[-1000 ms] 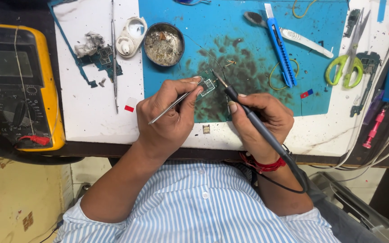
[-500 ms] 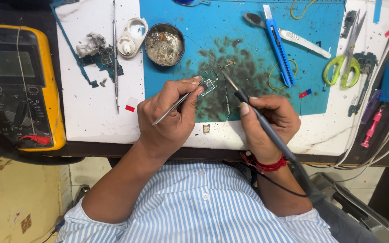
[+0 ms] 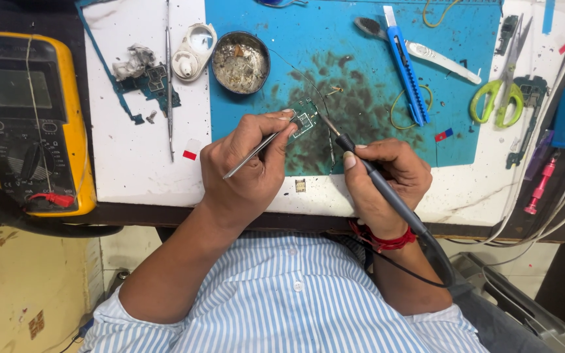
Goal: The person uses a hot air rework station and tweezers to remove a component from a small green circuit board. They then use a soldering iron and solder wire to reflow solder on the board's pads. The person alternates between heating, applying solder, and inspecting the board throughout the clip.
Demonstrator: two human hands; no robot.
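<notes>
My left hand (image 3: 246,167) grips metal tweezers (image 3: 256,149) whose tips press on a small green circuit board (image 3: 305,120) lying on the stained blue work mat (image 3: 361,72). My right hand (image 3: 380,180) holds a dark soldering iron (image 3: 374,176) like a pen. Its tip touches the board's right edge. The iron's cable runs back past my red wrist band (image 3: 380,238).
A yellow multimeter (image 3: 31,117) sits at the left. A round tin (image 3: 240,62), white casing (image 3: 192,52), thin metal probe (image 3: 169,78) and circuit scraps lie behind. A blue utility knife (image 3: 405,65), brush, green scissors (image 3: 501,98) and cables occupy the right.
The soldering iron tip has stayed at the small board while both hands shifted slightly. The tweezers remain pressed on the board.
</notes>
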